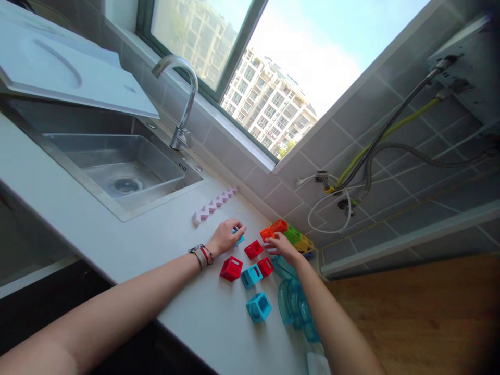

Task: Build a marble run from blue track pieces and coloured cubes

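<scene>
Bare arms, left wristbands point(202, 255) (grey, red)

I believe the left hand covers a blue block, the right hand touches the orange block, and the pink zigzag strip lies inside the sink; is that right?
Not quite: the head view shows the pink zigzag strip lying on the countertop beside the sink, not inside it. The rest holds.

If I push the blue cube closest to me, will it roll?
Probably not: the blue cube has flat sides, so it should slide on the smooth counter. It looks hollow, with open windows, so likely light and stiff.
</scene>
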Demonstrator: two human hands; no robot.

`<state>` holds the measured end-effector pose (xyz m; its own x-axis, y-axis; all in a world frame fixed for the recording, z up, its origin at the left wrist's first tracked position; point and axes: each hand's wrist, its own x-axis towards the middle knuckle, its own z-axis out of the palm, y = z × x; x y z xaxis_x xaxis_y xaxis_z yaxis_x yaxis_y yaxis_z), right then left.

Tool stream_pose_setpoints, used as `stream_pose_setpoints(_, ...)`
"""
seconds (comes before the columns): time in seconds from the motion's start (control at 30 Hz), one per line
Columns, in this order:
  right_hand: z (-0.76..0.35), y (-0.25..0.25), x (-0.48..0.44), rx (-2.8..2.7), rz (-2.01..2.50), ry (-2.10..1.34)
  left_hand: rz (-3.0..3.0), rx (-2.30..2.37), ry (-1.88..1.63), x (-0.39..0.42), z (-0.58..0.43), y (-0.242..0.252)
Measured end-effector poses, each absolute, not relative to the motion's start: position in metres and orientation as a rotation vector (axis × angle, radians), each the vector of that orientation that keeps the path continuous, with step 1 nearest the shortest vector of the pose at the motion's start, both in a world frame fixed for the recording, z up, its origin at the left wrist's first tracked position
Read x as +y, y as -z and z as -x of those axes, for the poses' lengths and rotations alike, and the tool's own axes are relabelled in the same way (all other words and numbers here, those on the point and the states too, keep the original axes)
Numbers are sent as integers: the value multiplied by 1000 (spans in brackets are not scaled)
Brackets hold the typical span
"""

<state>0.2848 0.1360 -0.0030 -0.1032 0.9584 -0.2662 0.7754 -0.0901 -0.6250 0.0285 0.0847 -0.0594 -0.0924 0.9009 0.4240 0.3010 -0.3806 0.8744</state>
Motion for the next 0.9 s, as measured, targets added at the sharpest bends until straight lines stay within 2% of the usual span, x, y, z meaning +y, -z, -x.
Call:
stream_pose_setpoints(0.3,-281,27,148,-2076,1943,-629,-1621,1319,-1506,85,-27,60)
stream_pose_setpoints(0.47,-297,4,160,-2179,1926,-438,-1597,1315,-1513,84,-26,60)
stream_pose_setpoints(0.67,-314,-18,182,-2042,2008,-64,-1569,1263,-1511,80,-26,56)
stream_pose_setpoints(0.9,-320,-6,190,-2088,2057,-68,-1460,1243,-1505,80,-27,57)
